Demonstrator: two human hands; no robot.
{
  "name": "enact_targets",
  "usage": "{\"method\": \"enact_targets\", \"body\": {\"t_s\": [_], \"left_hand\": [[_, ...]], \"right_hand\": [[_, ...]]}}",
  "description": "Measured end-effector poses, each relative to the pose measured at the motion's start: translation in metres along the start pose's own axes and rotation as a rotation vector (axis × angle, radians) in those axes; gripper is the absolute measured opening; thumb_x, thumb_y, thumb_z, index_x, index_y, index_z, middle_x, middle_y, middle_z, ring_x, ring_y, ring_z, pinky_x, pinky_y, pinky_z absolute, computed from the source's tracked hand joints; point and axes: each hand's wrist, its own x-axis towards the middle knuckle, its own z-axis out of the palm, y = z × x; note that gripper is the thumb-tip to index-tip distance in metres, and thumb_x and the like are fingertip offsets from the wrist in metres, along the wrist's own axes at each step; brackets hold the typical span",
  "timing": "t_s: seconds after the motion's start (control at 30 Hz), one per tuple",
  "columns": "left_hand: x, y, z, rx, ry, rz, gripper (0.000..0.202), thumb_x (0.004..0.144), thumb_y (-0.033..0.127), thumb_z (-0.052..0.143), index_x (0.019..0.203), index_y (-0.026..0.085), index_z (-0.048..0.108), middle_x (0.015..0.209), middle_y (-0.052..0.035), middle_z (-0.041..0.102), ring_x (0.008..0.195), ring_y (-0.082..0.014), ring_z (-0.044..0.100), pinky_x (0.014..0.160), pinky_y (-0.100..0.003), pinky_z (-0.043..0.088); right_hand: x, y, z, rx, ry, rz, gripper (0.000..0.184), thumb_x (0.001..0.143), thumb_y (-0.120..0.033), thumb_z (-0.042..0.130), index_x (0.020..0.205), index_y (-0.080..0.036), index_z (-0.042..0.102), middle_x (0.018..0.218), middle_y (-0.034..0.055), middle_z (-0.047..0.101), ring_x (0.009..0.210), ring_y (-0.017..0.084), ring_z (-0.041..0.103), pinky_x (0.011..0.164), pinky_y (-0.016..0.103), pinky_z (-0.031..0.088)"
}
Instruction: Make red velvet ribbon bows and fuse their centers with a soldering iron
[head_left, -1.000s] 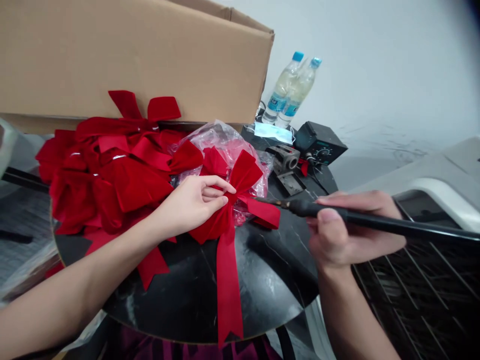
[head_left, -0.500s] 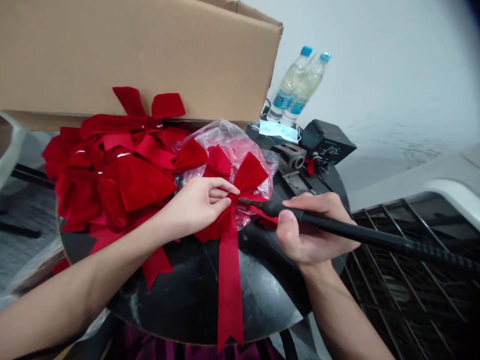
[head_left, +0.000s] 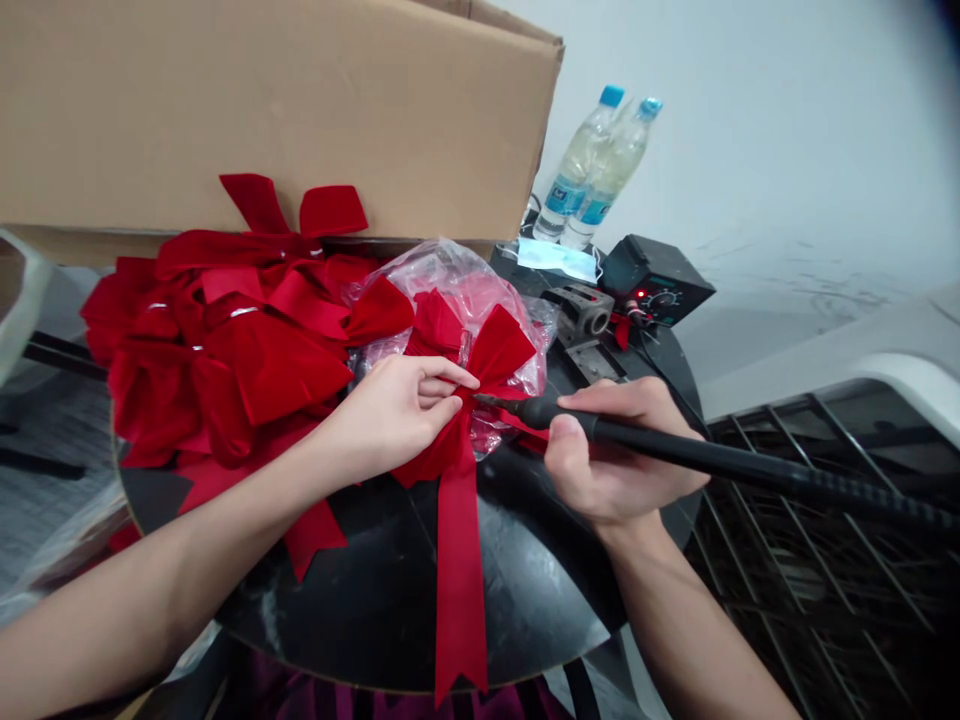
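My left hand pinches the knot of a red velvet bow between thumb and fingers. The bow lies on a clear plastic bag on a round black marble table. My right hand grips a black soldering iron, and its thin metal tip reaches the bow's knot beside my left fingertips. Several more red velvet bows lie heaped to the left, under my left forearm's side.
A cardboard box stands behind the bows. Further back are two water bottles, a face mask, a small metal vise and a soldering station with a red light. A black wire rack lies to the right.
My right hand has moved left, bringing the iron's tip from beside the bow to its knot. The view has shifted slightly. My left hand still holds the knot.
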Motion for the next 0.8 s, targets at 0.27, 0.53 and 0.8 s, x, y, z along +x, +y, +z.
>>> {"method": "enact_targets", "body": {"t_s": [0.27,0.53,0.8], "left_hand": [[-0.0001,-0.0019,0.0011,-0.010,0.008,0.006,0.025,0.085,0.013,0.067,0.108,0.012,0.077,0.099,-0.0080,0.083,0.094,-0.0231,0.080,0.086,-0.029,0.064],[0.0019,-0.0087,-0.0001,0.004,0.008,0.044,0.026,0.085,0.017,0.068,0.108,0.012,0.077,0.102,-0.0084,0.083,0.096,-0.0237,0.079,0.092,-0.032,0.064],[0.0000,-0.0034,0.0005,-0.002,0.003,0.025,0.025,0.084,0.017,0.068,0.108,0.012,0.076,0.101,-0.0093,0.082,0.096,-0.0257,0.079,0.094,-0.037,0.063]], "right_hand": [[-0.0004,0.0012,0.0027,0.020,-0.017,-0.017,0.008,0.076,-0.026,0.069,0.083,-0.025,0.065,0.065,-0.0046,0.064,0.042,0.012,0.056,0.042,0.026,0.043],[0.0015,-0.0009,0.0027,0.002,-0.033,-0.026,0.006,0.077,-0.025,0.067,0.081,-0.023,0.064,0.062,-0.0049,0.063,0.042,0.013,0.056,0.043,0.027,0.045],[0.0053,-0.0023,0.0046,0.033,-0.034,-0.023,0.006,0.074,-0.025,0.067,0.077,-0.021,0.063,0.059,-0.0061,0.061,0.039,0.010,0.051,0.039,0.024,0.042]]}}
